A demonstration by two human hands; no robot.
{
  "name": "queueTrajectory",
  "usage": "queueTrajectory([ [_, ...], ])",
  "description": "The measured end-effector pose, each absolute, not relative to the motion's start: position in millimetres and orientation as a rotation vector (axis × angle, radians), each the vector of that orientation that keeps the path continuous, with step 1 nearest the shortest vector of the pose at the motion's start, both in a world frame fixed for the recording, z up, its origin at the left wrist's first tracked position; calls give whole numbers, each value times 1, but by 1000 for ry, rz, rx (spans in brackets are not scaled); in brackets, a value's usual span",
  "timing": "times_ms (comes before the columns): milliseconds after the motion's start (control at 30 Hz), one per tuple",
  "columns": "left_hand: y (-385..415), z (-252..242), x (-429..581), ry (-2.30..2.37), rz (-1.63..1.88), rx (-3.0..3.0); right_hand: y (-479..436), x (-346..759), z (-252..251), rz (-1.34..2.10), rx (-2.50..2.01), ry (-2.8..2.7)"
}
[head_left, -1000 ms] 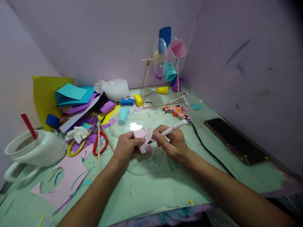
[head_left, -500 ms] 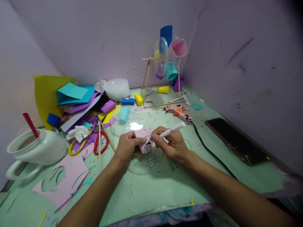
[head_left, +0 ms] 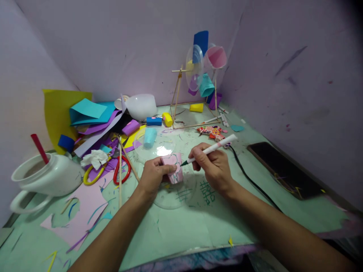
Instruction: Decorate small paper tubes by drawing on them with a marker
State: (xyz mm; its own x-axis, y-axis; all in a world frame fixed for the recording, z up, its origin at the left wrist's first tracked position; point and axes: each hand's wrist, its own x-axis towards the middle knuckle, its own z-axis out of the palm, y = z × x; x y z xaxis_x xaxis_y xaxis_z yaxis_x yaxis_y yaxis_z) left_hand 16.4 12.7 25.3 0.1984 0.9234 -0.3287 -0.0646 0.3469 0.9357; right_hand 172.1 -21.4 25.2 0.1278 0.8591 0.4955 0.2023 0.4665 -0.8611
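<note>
My left hand (head_left: 154, 175) is closed around a small pink paper cup (head_left: 176, 174), its thumb pressed on the side. Dark green curved lines are drawn on the pink surface. In my right hand (head_left: 211, 166) is a white marker (head_left: 217, 146) with a green tip, slanting up to the right. The tip is at the cup's right edge; whether it touches cannot be made out. Under the hands lies a clear plastic disc (head_left: 170, 207). Behind them, a light blue paper cup (head_left: 150, 136) rests on another clear disc (head_left: 138, 149).
At the back stands a stick frame (head_left: 176, 96) carrying a clear wheel with coloured paper cups. Scissors (head_left: 122, 170), paper scraps (head_left: 85, 211) and a white mug (head_left: 56, 177) are on the left. A patterned glue gun (head_left: 211, 131), its black cord (head_left: 249, 173) and a phone (head_left: 283, 168) lie right.
My right hand has drawn the marker slightly up and right from the cup, so its green tip now shows. The left hand keeps its hold on the cup.
</note>
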Motion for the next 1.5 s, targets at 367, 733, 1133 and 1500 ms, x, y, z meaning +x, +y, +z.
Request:
queueTrajectory([
  [367, 12, 26, 17, 1123, 891, 979, -24, 169, 20, 587, -920, -1693],
  [733, 13, 25, 17, 1112, 894, 978, -23, 168, 20, 533, -944, -1740],
  [1133, 14, 25, 16, 1115, 886, 963, -24, 171, 24, 458, -1034, -1691],
  [1500, 13, 25, 17, 1125, 892, 967, -24, 170, 21, 478, -1006, -1724],
])
